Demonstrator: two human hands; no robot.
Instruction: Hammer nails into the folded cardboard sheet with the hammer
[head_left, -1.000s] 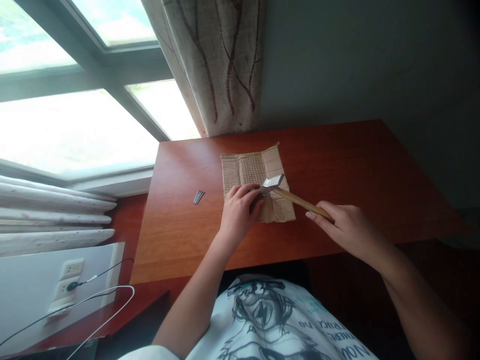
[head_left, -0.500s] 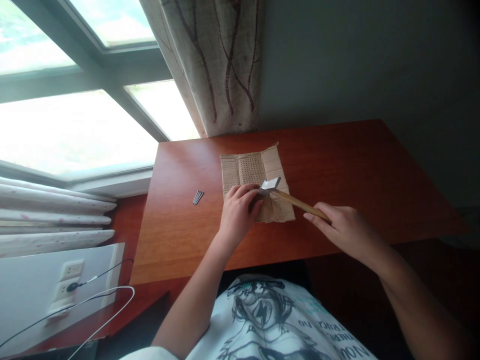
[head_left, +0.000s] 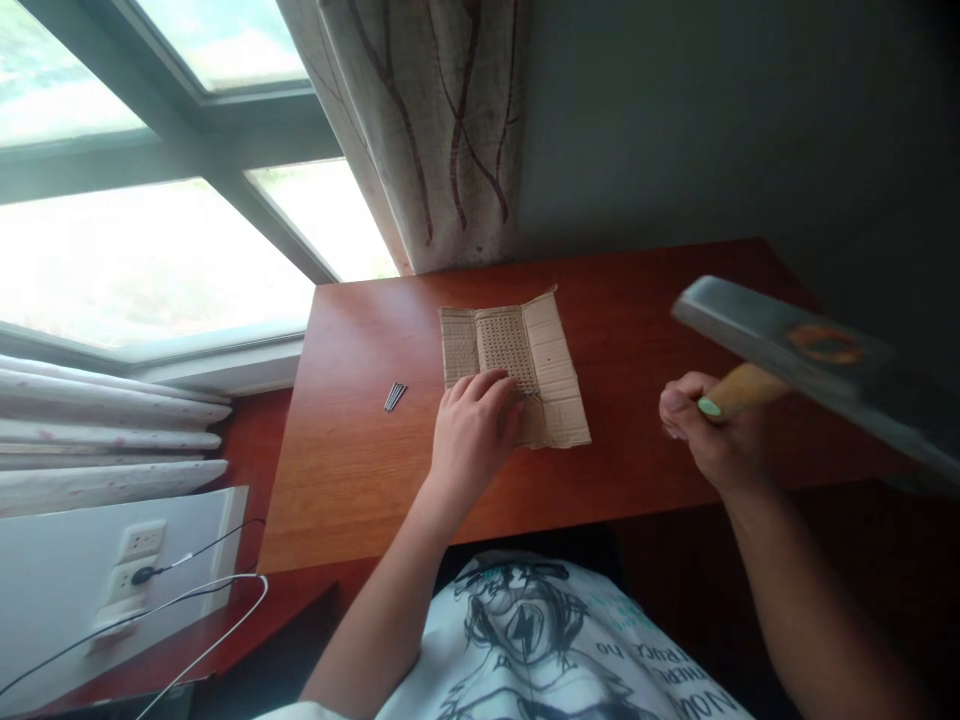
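My left hand rests on the near part of a flattened piece of cardboard. Its fingers are bent together around a thin nail, of which only a little shows at the fingertips. Raised over the right side of the table, my right hand is closed around the wooden handle of a hammer. The hammer's grey metal head is close to the camera and partly blurred. Left of the cardboard, several loose nails lie side by side.
The brown wooden table stands against a dark wall, with a window and a patterned curtain behind it. At the lower left, cables run from a wall socket. Rows of small holes mark the cardboard's middle.
My right hand has swung the hammer up and to the right, away from the cardboard. My left hand has stayed almost where it was, over the cardboard.
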